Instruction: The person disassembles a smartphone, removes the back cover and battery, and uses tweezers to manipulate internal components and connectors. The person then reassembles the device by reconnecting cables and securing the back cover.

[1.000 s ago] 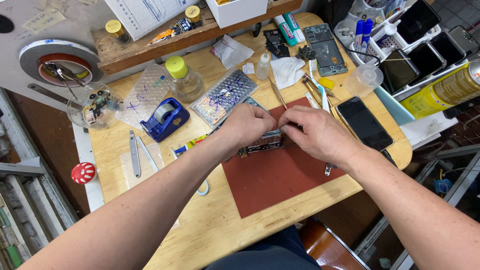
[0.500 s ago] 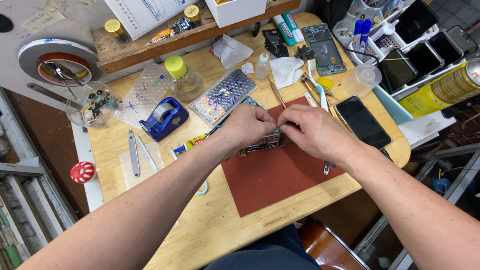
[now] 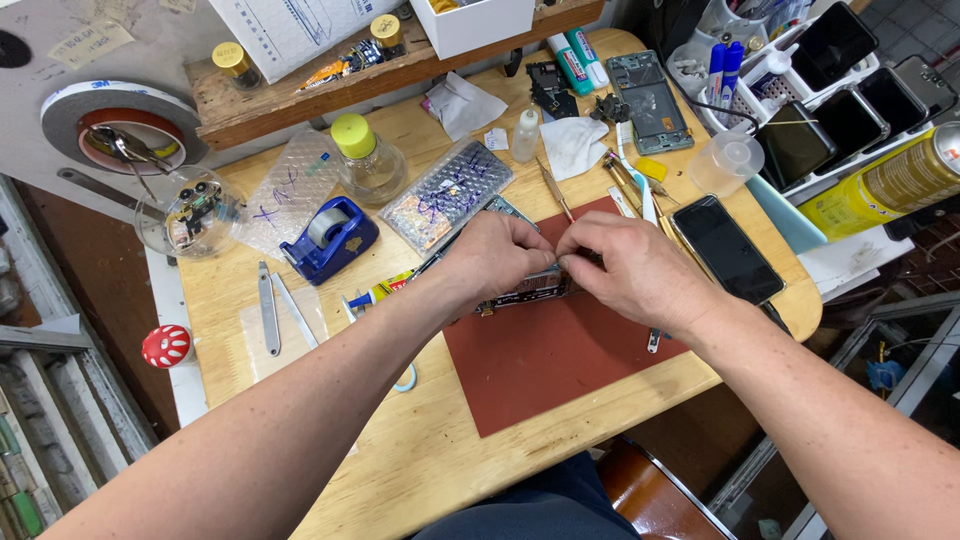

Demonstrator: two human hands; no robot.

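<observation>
both hands met over an opened phone body (image 3: 528, 290) that lay on a dark red mat (image 3: 560, 350) on the wooden desk (image 3: 440, 440). the left hand (image 3: 497, 256) curled over the near end of the phone, its fingers (image 3: 540, 232) drawn together and pressing down on the top edge, steadying it. the right hand (image 3: 632, 268) came in from the other side; its fingers (image 3: 575, 247) were pinched tight on something very small at the phone's upper edge, too small to tell what it was, a screw, a clip or a thin cable. the fingertips of the two hands almost touched.

it looked like a fine step in taking apart or refitting the phone's insides: one hand held, the other worked a tiny part. the next move would likely call for a steady, light pull or press straight along the board, with the left fingers holding the body flat so it did not slide on the mat.

just beyond the right fingers lay a row of thin hand tools (image 3: 625, 185), and to their outer side a dark phone (image 3: 727, 248) lay face up. beyond the left fingers sat a bubble-wrapped packet (image 3: 445, 195), a blue tape dispenser (image 3: 330, 238) and a small yellow-capped bottle (image 3: 362, 160).
</observation>
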